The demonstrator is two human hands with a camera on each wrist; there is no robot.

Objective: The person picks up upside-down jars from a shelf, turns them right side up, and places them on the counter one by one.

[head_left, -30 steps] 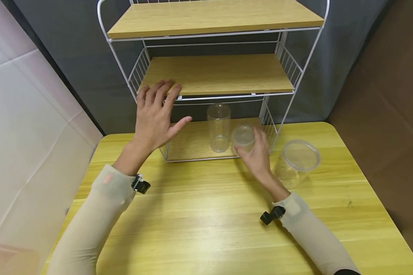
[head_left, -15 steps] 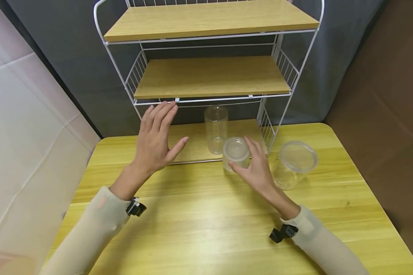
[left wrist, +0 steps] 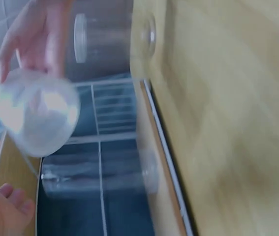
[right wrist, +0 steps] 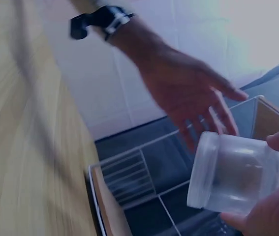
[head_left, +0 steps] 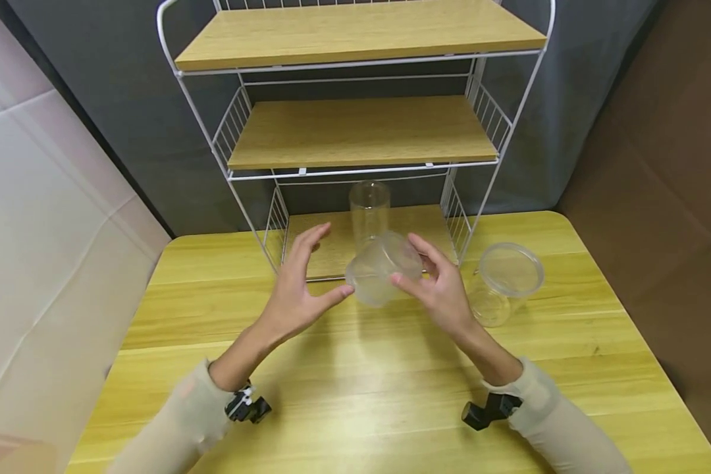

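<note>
A short clear plastic jar (head_left: 385, 266) is held tilted in the air by my right hand (head_left: 441, 286), thumb and fingers around its end. Its wide lidded end (right wrist: 203, 169) points toward my left hand (head_left: 296, 293). Thumb and fingers of that left hand are spread beside the jar; whether the thumb touches its rim I cannot tell. Behind the jar, a tall clear cylindrical jar (head_left: 369, 204) stands on the rack's bottom shelf. To the right of my right hand, a larger clear jar (head_left: 503, 286) with a translucent lid stands on the table.
A white wire rack (head_left: 509, 131) with wooden shelves stands at the back of the wooden table (head_left: 367, 408). Its middle shelf (head_left: 361, 131) overhangs the bottom shelf (head_left: 332, 253). A white sheet hangs at left, a brown one at right.
My right hand has brought the short jar off the bottom shelf toward me and tipped it leftward. My left hand has come down from the middle shelf's edge to beside the jar.
</note>
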